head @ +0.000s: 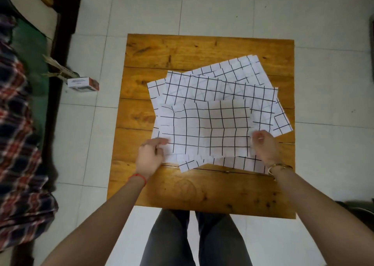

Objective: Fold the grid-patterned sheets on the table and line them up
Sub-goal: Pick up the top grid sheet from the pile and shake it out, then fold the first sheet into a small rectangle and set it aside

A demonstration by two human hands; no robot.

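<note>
Several white sheets with black grid lines lie in a loose, overlapping pile (222, 87) on a small wooden table (182, 51). The top sheet (210, 128) is lifted and bowed, its far half curling up over the pile. My left hand (150, 156) pinches its near left corner. At the near right corner my right hand (263, 146) grips the sheet's edge. More sheets (188, 164) stick out beneath it toward me.
The table stands on a white tiled floor. A small cardboard box (83, 84) lies on the floor to the left, beside a dark wooden bed frame (58, 63) with plaid cloth (18, 144). My legs (194, 239) are below the table's near edge.
</note>
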